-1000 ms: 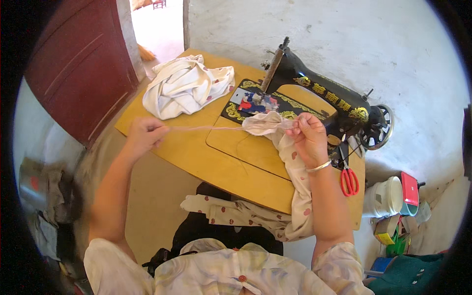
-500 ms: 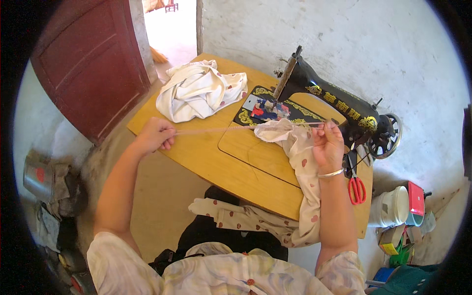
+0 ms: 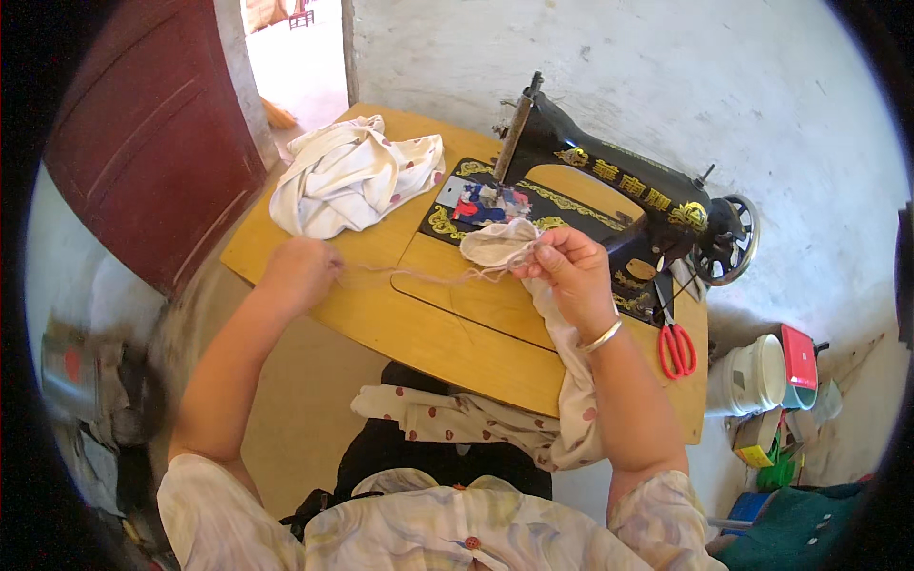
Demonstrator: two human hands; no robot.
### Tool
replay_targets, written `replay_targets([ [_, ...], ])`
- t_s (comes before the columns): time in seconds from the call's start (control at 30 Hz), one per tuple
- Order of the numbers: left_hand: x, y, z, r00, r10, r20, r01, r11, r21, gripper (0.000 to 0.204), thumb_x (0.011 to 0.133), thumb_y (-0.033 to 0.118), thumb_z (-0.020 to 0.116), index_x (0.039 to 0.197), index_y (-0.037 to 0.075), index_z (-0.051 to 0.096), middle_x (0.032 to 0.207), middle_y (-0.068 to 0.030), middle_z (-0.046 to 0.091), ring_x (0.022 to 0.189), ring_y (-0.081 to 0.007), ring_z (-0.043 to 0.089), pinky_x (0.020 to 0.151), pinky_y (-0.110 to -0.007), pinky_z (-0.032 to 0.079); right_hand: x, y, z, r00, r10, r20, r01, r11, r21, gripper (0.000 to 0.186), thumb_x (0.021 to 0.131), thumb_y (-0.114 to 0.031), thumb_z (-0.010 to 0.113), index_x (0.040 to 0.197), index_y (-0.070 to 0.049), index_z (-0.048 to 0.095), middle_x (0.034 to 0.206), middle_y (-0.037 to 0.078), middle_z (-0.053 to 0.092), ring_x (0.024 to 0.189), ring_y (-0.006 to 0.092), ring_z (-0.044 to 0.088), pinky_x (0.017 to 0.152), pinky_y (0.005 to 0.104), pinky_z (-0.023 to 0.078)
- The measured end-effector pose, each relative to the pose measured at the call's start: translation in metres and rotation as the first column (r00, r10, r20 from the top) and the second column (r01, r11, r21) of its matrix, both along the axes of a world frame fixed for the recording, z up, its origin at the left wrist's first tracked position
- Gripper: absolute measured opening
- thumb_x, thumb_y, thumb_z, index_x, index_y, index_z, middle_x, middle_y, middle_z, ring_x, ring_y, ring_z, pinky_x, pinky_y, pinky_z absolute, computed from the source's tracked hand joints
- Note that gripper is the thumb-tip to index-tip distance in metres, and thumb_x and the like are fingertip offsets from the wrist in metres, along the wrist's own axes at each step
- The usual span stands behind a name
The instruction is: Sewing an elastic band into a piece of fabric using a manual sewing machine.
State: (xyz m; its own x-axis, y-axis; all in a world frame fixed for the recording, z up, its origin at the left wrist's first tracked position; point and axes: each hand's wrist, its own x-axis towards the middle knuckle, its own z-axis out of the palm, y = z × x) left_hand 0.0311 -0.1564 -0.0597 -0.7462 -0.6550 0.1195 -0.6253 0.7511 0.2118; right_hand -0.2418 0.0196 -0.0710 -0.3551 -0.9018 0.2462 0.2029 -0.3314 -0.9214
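Observation:
A thin pale pink strand (image 3: 400,273) droops in loose curls between my hands over the yellow table (image 3: 352,314). My left hand (image 3: 303,276) is closed on one end of it at the left. My right hand (image 3: 562,259) pinches the gathered end of a cream cloth with reddish spots (image 3: 566,357), where the strand meets it. That cloth hangs down past the table edge toward my lap. Above my right hand is the black sewing machine (image 3: 609,181), with small coloured scraps (image 3: 490,202) by its needle. A crumpled cream cloth (image 3: 347,176) lies at the table's back left.
Red-handled scissors (image 3: 676,347) lie on the table's right side. A white bucket (image 3: 752,376), a red container (image 3: 800,354) and boxes (image 3: 757,438) stand right of the table. A dark red door (image 3: 152,143) and bright doorway (image 3: 295,57) are at the back left, beside a wall.
The strand, stretched taut half a second ago, now hangs slack. My right hand has moved leftward toward my left hand, onto the gathered cloth end. The view has shifted slightly.

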Motion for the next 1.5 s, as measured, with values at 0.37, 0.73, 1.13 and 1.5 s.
replay_targets([
  [0.37,-0.117,0.070,0.011,0.623,0.006,-0.782,0.688,0.471,0.552,0.035,0.076,0.003,0.055,0.111,0.004,0.052,0.098,-0.0074,0.057,0.084,-0.0156,0.057,0.064,-0.025,0.047,0.001,0.001,-0.003,0.996,0.058,-0.072,-0.058,0.998,-0.005,0.007,0.082,-0.003,0.053,0.088,-0.001,0.055,0.076,0.006,0.059,0.068,0.0117,0.057,0.065,0.0265,0.049],
  [0.73,-0.092,0.064,0.030,0.830,0.150,-0.537,0.408,0.494,0.768,0.015,0.083,0.016,0.052,0.079,0.002,0.058,0.063,0.0028,0.050,0.059,-0.0044,0.046,0.051,-0.018,0.037,-0.022,0.005,0.004,0.942,-0.083,0.325,0.145,0.975,-0.169,0.005,0.082,-0.003,0.053,0.086,-0.001,0.055,0.078,0.010,0.060,0.064,0.0153,0.061,0.064,0.0324,0.053],
  [1.13,-0.075,0.057,0.035,0.801,0.024,-0.598,0.500,0.524,0.689,0.011,0.081,0.013,0.057,0.075,0.003,0.059,0.061,0.0058,0.051,0.054,-0.0006,0.039,0.048,-0.016,0.030,-0.008,0.006,0.006,0.946,0.069,0.318,-0.029,0.991,-0.131,0.006,0.081,-0.004,0.055,0.087,-0.002,0.055,0.077,0.009,0.059,0.061,0.0134,0.056,0.061,0.0317,0.053],
  [1.5,-0.071,0.060,0.045,0.850,0.094,-0.519,0.466,0.327,0.822,0.016,0.085,0.016,0.051,0.078,0.004,0.056,0.058,0.0004,0.054,0.051,-0.0049,0.048,0.047,-0.018,0.037,-0.004,0.004,0.008,0.945,0.057,0.322,-0.042,0.998,-0.052,0.006,0.081,-0.004,0.055,0.086,-0.002,0.054,0.067,0.002,0.052,0.052,0.0083,0.045,0.050,0.0255,0.048],
])
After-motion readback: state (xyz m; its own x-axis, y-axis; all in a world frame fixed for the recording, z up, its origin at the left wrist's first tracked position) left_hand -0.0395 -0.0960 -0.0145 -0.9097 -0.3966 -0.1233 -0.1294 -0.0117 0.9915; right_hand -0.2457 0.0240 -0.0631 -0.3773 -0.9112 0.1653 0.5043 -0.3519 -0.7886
